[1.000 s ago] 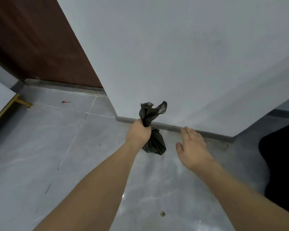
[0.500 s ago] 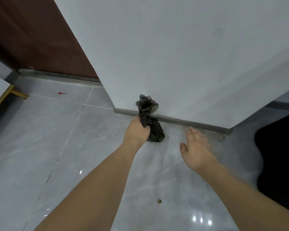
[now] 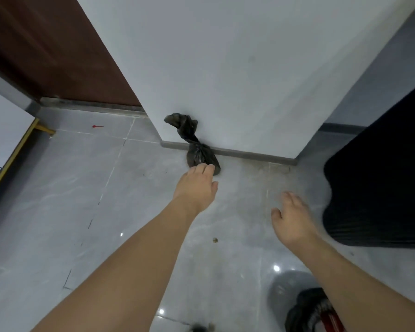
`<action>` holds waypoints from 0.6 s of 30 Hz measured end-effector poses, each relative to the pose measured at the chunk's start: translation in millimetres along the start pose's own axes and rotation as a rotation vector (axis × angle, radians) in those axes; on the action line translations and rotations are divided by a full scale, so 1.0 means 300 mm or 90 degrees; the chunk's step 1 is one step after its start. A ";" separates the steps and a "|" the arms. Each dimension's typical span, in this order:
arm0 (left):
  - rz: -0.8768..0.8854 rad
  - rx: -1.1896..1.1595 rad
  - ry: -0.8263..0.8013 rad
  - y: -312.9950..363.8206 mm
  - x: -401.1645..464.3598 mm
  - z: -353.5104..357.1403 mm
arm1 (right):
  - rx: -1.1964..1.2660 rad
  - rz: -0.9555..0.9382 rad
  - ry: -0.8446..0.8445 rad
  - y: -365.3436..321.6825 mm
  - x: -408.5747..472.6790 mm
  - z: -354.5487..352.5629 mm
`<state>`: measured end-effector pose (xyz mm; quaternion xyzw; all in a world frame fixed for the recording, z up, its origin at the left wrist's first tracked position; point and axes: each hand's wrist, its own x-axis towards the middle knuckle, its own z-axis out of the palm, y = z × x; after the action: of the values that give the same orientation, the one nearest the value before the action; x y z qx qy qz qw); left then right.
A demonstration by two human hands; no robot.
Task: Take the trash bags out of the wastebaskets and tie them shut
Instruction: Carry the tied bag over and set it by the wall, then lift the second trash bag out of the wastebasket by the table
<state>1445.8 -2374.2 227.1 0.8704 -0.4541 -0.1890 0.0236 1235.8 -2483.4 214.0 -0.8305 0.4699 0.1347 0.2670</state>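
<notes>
The bag (image 3: 199,152) has gone from the left hand's grip to the floor (image 3: 65,192), and that hand (image 3: 197,185) is now letting go, its fingers straightening just over the bag's near side; whether the fingertips are touching the plastic I cannot tell. The bag is sitting at the foot of the wall (image 3: 237,68), leaning against the baseboard (image 3: 249,155), its twisted neck standing up and ending in a crumpled tuft, so it is looking tied shut. The right hand (image 3: 290,219) is hovering apart to the right, fingers relaxed and slightly spread, holding nothing. Further right a large black shape (image 3: 381,188) is filling the edge of the view; what it is I cannot tell. Low on the right, a round dark object with a glimpse of red (image 3: 309,310) is showing, possibly a wastebasket, though it is partly hidden by the forearm. A brown door (image 3: 46,51) is standing at the upper left. Judging by this, one bag is done and parked; any other baskets are left to empty.
</notes>
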 end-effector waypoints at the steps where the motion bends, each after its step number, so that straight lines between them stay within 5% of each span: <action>1: 0.013 0.000 -0.010 0.031 -0.013 0.015 | 0.009 0.014 0.002 0.046 -0.027 0.012; 13: 0.149 -0.050 -0.110 0.349 -0.187 0.323 | 0.035 0.170 0.023 0.453 -0.335 0.144; 18: 0.110 -0.154 -0.127 0.453 -0.294 0.516 | 0.027 0.212 0.076 0.690 -0.447 0.221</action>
<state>1239.8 -2363.1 139.5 0.7960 -0.5010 -0.3247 0.0993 991.0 -2436.7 157.6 -0.7419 0.6188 0.1177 0.2299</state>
